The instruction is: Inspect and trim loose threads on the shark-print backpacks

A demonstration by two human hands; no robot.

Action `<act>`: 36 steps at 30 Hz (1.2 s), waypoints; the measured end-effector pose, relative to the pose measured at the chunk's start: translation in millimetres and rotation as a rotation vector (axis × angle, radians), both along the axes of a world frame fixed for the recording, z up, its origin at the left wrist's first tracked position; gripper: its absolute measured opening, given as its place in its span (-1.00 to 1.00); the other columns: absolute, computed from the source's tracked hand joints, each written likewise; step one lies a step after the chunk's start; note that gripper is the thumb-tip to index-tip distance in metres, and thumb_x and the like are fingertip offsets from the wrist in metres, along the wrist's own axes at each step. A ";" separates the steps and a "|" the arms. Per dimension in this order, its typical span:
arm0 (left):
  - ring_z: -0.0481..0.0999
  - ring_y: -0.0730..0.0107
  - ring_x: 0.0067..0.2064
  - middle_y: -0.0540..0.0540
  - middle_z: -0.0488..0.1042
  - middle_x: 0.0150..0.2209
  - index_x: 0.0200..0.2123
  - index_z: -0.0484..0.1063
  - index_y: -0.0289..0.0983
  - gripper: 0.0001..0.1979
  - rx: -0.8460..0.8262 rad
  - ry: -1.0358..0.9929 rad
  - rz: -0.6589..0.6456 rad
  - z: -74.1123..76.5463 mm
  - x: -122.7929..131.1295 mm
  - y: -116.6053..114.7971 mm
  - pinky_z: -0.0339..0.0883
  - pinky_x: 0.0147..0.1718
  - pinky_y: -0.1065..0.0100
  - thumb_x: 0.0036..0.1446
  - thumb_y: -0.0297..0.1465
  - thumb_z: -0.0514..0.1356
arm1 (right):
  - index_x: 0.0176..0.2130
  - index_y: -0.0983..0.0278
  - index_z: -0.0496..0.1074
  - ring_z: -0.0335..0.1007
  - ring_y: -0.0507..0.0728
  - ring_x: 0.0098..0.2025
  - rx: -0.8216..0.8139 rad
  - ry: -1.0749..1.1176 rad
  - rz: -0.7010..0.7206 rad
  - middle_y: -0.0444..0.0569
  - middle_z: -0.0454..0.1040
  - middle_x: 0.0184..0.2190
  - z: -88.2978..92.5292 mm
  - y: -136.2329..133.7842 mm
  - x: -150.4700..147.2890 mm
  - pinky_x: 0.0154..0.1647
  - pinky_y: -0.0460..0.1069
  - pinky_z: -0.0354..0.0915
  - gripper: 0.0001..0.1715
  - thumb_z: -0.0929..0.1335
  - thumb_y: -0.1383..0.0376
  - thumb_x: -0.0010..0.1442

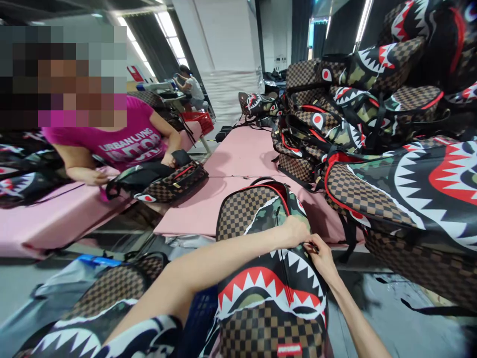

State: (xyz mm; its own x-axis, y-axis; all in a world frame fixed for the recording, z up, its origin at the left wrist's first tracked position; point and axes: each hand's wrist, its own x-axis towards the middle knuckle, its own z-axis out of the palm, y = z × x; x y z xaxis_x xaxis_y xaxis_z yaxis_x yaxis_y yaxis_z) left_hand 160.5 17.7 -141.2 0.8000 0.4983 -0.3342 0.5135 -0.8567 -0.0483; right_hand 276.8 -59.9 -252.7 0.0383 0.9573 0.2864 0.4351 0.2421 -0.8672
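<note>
A backpack (276, 328) with brown-and-black checks, camouflage patches and a red-and-white shark mouth stands in front of me, leaning against the table edge. My left arm reaches across its front. At the bag's right side edge, my left hand (297, 231) is closed, its fingertips mostly hidden over the edge. Just below and touching close by, my right hand (321, 254) pinches the same side, with a small dark part between thumb and fingers that I cannot make out clearly. The upper zip opening, lined in red, shows near the top handle.
Similar backpacks (335, 124) are piled along the right of the pink table (238, 154); a large one (376, 194) juts out near my right arm. Another bag (108, 288) lies at lower left. Across the table, a co-worker in a magenta shirt (126, 134) handles a bag (175, 181).
</note>
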 end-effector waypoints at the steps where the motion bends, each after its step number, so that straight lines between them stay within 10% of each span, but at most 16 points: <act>1: 0.52 0.21 -0.29 -0.28 0.54 -0.39 -0.37 0.53 -0.33 -0.83 -0.006 0.007 -0.003 -2.4 5.4 -1.4 0.32 -0.34 0.32 0.04 -0.55 0.13 | -0.46 0.25 0.30 0.24 0.05 -0.40 -0.003 0.012 -0.005 -0.10 0.30 -0.44 -2.2 -2.4 0.2 -0.38 -0.09 0.15 -0.86 0.23 0.31 0.11; 16: 0.53 0.22 -0.29 -0.25 0.55 -0.35 -0.40 0.54 -0.31 -0.81 -0.062 -0.103 -0.351 -8.1 12.2 5.2 0.30 -0.41 0.33 0.08 -0.52 0.10 | -0.45 0.29 0.38 0.27 0.07 -0.37 -0.094 0.168 -0.162 -0.09 0.37 -0.44 -22.2 -18.2 6.9 -0.30 -0.06 0.19 -0.82 0.28 0.22 0.07; 23: 0.47 0.26 -0.52 -0.12 0.51 -0.57 -0.70 0.45 -0.29 -0.89 -0.115 -0.013 -0.235 -13.7 28.7 16.4 0.25 -0.59 0.38 -0.28 -0.47 0.34 | -0.51 0.25 0.35 0.30 0.11 -0.34 0.008 0.112 -0.145 -0.05 0.37 -0.42 -9.9 -16.0 -0.1 -0.33 -0.06 0.21 -0.84 0.28 0.27 0.06; 30: 0.49 0.13 -0.18 -0.29 0.53 -0.29 -0.46 0.51 -0.36 -0.92 -0.057 -0.373 0.160 28.0 19.6 61.1 0.31 -0.28 0.25 -0.08 -0.50 0.21 | -0.55 0.24 0.24 0.16 0.05 -0.48 -0.032 0.130 -0.114 -0.14 0.23 -0.54 -5.6 -19.3 1.9 -0.45 -0.09 0.15 -0.76 0.28 0.19 0.07; 33: 0.45 0.16 -0.11 -0.36 0.46 -0.19 -0.30 0.45 -0.51 -0.75 -0.038 -0.581 0.540 53.1 -25.0 110.5 0.28 -0.22 0.28 0.14 -0.44 0.04 | -0.54 0.24 0.24 0.17 0.05 -0.46 -0.086 0.200 -0.118 -0.14 0.22 -0.53 -7.2 -30.7 12.0 -0.43 -0.09 0.16 -0.73 0.29 0.16 0.08; 36: 0.44 0.45 -0.21 -0.12 0.42 -0.19 -0.21 0.38 -0.48 -0.70 -0.147 -0.757 0.858 46.6 -90.2 129.8 0.28 -0.17 0.36 0.26 -0.36 -0.02 | -0.54 0.24 0.28 0.18 0.06 -0.45 -0.149 0.246 -0.171 -0.13 0.25 -0.53 -13.6 -40.9 25.3 -0.42 -0.08 0.18 -0.72 0.32 0.12 0.04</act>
